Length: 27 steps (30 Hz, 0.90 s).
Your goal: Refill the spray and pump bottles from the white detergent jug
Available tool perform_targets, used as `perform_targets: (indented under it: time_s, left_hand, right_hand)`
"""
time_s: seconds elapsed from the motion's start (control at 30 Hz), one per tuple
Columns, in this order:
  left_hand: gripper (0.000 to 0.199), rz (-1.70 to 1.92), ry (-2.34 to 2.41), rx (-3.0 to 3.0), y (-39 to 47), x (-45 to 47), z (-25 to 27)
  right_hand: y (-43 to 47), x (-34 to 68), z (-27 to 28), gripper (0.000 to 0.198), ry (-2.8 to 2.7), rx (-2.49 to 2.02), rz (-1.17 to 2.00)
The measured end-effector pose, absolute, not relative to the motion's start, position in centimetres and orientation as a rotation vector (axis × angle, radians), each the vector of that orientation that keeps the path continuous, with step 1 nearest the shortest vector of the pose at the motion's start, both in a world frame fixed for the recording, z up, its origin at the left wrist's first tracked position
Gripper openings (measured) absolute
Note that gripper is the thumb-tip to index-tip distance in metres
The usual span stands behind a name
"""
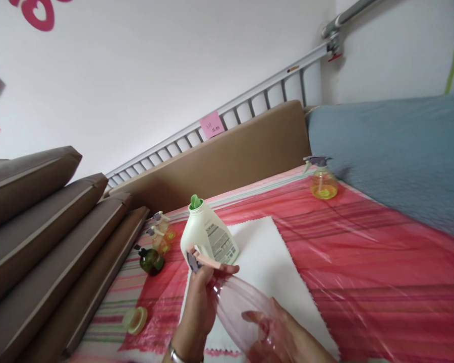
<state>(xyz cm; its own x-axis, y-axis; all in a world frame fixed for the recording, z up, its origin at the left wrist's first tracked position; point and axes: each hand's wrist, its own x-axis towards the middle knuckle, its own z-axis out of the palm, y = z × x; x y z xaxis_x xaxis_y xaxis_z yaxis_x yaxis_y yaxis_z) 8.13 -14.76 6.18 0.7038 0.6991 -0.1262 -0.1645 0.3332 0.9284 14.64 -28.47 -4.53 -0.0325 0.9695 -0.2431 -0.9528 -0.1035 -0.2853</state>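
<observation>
A clear pink spray bottle [240,307] lies tilted between my hands over a white cloth [267,242] with zigzag edges. My left hand [202,297] is closed around its neck, just below the grey and pink trigger head [200,258]. Around the wide lower body, my right hand [287,330] is wrapped, with its fingers showing through the clear wall. Just beyond my left hand, a pale green detergent jug [202,222] stands uncapped, a green spout at its mouth and a printed label on its side.
A pale green cap [137,321] lies left of the cloth. Behind it stand a dark green bottle [151,261] and small spray bottles [160,242]. Another spray bottle [323,185] with yellow liquid stands far right. Brown cushions [53,242] rise at left; a blue-grey padded surface [393,156] borders the right.
</observation>
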Motion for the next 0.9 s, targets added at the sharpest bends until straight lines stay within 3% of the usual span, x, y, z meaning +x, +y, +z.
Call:
perform_targets:
  time_s: [0.1, 0.27, 0.47, 0.6, 0.9]
  left_hand:
    - [0.019, 0.642, 0.577, 1.030, -14.6, 8.2, 5.9]
    - [0.023, 0.703, 0.623, 1.041, -14.5, 8.5, 5.6]
    - [0.038, 0.703, 0.613, 1.067, -14.8, 8.5, 5.6]
    - [0.049, 0.672, 0.604, 1.069, -14.7, 8.4, 5.3]
    - [0.046, 0.602, 0.364, 1.096, -14.4, 7.0, 4.7]
  right_hand:
    - [-28.5, 14.5, -3.8, 0.060, 0.008, -0.413, 1.571]
    - [-28.0, 14.4, -4.4, 0.108, -0.201, -0.566, 1.284]
    - [-28.5, 14.0, -5.4, 0.081, -0.076, -0.501, 1.495]
    - [-28.5, 13.7, -5.8, 0.059, 0.005, -0.444, 1.476]
    - [-28.6, 14.7, -5.7, 0.067, -0.096, -0.478, 1.479]
